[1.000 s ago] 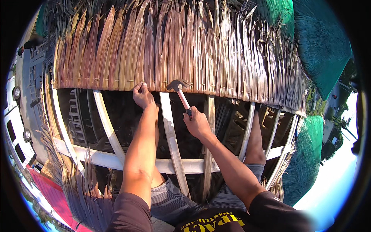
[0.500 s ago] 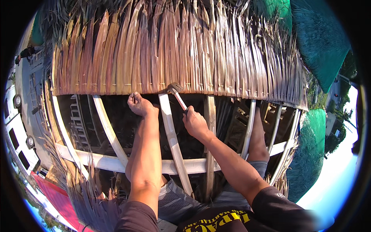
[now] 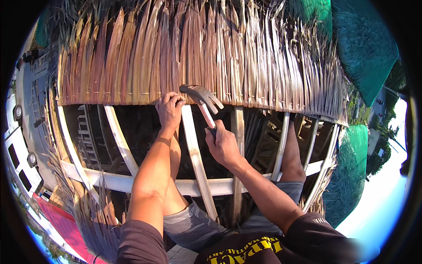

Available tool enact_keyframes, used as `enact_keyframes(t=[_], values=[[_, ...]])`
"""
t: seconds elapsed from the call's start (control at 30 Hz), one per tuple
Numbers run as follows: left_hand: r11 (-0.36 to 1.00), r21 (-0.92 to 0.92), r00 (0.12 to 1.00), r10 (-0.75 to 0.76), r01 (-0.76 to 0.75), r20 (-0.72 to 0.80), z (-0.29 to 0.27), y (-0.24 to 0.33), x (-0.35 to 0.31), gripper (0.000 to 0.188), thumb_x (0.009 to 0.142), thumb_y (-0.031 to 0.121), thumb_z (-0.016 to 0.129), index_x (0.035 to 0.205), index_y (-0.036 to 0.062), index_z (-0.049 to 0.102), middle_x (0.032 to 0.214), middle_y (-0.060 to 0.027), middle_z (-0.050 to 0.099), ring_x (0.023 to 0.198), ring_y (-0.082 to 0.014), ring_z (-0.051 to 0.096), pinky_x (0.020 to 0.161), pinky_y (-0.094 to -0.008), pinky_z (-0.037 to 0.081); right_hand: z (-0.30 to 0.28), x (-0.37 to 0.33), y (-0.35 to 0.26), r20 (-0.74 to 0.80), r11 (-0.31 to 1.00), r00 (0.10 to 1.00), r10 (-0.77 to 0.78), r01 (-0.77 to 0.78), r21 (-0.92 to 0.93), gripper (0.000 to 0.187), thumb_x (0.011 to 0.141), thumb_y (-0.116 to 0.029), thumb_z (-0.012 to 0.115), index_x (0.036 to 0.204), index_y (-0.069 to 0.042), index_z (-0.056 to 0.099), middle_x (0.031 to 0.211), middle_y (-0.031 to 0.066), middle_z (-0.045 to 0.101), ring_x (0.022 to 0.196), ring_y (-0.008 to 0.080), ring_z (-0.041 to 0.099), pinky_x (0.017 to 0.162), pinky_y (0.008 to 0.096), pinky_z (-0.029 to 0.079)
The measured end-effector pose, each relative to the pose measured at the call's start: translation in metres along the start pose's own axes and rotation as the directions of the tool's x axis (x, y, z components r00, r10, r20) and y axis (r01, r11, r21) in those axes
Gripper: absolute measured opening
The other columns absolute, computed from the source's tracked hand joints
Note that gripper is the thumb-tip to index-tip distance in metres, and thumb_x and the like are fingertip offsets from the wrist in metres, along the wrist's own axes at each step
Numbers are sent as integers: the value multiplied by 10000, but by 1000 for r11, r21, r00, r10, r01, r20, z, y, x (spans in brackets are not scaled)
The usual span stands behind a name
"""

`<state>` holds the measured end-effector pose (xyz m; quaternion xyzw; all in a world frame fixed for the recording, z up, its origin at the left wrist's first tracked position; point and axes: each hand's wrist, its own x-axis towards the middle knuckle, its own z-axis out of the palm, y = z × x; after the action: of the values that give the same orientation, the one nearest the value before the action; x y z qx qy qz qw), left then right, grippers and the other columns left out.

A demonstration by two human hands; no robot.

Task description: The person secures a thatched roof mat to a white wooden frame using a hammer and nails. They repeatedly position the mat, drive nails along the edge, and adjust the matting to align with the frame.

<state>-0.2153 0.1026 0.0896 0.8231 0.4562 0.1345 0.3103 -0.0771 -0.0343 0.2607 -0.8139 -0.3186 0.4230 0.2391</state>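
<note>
My right hand (image 3: 223, 144) is wrapped round the handle of a claw hammer (image 3: 198, 93). The hammer's head lies side-on to me, its claw toward the right and its striking face just above my left hand (image 3: 169, 109). The left fingers are pinched together at the lower edge of a panel of dried palm thatch (image 3: 149, 66), beside the top of a pale wooden rafter (image 3: 193, 145). Whatever is between those fingertips is too small to make out. Stitches run along the panel's bottom edge, which lies across several rafters.
A curved white crosspiece (image 3: 220, 187) passes under the rafters, with dark gaps between them and a ladder (image 3: 88, 134) seen below left. My leg (image 3: 292, 154) reaches through the frame at right. Green netting (image 3: 367, 53) covers thatch at right; a white vehicle (image 3: 22, 154) stands far left.
My left hand has moved right along the thatch edge to the middle rafter, fingers pinched there. The hammer has turned, so its head now shows side-on above that rafter.
</note>
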Motion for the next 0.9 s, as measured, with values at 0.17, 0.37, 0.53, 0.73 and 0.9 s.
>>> enact_keyframes(t=[0.17,0.37,0.53,0.73,0.9], values=[[1000,15,1000,21,-21,-14,-1,3,0,157,806,232,778,935,158,729,1104,35,634,1078,-248,574,983,-447,394,13,15,1,79,963,994,80,-57,-264,237,968,-181,589,1018,-6,437,709,291,614,710,514,621,621,589,489],[999,46,1000,9,-9,-9,-1,3,-2,140,824,220,758,943,153,727,1097,19,634,1087,-267,566,984,-449,402,27,12,18,19,989,997,71,-68,-130,248,963,-191,589,982,16,453,723,301,634,713,517,632,643,588,506],[996,-86,996,-15,7,-86,-3,13,0,174,808,88,742,963,115,668,1125,-44,643,1062,-307,589,955,-456,441,44,19,47,55,966,987,150,-135,-219,265,967,-197,580,975,28,442,755,303,646,729,519,635,658,599,505],[-8,-887,187,-977,462,106,16,19,23,387,864,138,807,1123,107,521,1161,-72,589,924,-211,607,843,-368,551,59,12,64,13,970,990,139,-134,-203,252,969,-185,576,987,20,429,753,298,647,745,522,636,669,599,514],[-204,-815,323,-844,543,427,7,-23,20,286,845,174,829,1067,142,651,996,-28,620,851,-170,568,754,-321,608,64,12,66,-11,971,991,132,-132,-198,247,969,-177,577,996,21,431,762,294,652,742,522,634,669,593,514]])
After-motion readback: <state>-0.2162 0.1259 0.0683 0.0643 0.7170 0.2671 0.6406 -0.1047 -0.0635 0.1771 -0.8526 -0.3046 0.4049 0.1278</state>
